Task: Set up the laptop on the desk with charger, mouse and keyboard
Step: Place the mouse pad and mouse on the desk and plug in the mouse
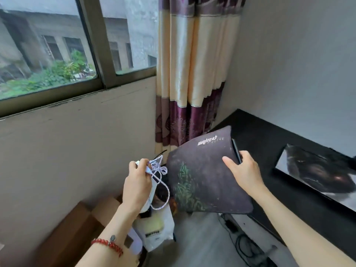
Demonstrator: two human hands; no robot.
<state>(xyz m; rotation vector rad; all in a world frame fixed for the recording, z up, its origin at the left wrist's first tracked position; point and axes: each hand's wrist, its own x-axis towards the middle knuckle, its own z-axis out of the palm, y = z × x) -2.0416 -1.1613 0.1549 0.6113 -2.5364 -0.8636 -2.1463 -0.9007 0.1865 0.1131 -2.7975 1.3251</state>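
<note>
Plainly, a white braided cable (159, 171) with its white plug is gripped in the curled fingers of the left hand (137, 185), its loops hanging down beside the palm, while a dark mat (204, 176) with a green print is pinched at its right edge by the right hand (243, 173), thumb on top and fingers hidden behind. The mat is held in the air, bent and tilted, between the curtain (192, 74) and the black desk (269, 143), on which a picture-printed flat item (316, 170) is seen lying to the right. Cardboard boxes (81, 228) and a white bag (156, 232) are seen on the floor below the left hand.
</note>
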